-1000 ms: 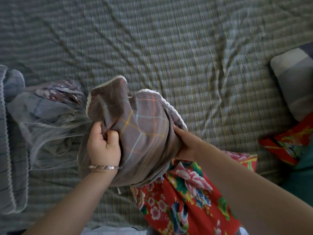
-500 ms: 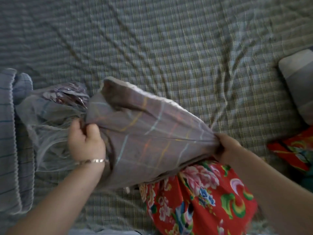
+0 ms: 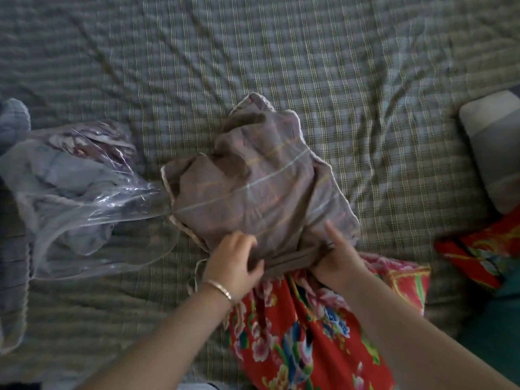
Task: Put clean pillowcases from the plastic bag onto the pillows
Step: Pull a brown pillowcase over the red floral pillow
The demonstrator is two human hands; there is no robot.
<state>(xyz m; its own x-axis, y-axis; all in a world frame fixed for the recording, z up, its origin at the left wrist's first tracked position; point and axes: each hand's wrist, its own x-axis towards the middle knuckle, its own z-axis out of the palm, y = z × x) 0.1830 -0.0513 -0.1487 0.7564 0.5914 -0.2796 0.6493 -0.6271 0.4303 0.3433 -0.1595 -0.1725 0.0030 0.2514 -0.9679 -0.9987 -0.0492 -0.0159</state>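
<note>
within left grip (image 3: 233,260), right grip (image 3: 336,256): pillowcase (image 3: 261,192) (bunched)

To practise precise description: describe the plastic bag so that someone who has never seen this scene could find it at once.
Start from the grey-green checked bedsheet that fills the view. On its left side, beside the brown pillowcase, lies the plastic bag. It alone is see-through and shiny, with pale folded fabric showing inside.

Bunched brown plaid pillowcase (image 3: 264,190) overlaps red floral pillow (image 3: 306,333), beside plastic bag (image 3: 81,192).
</note>
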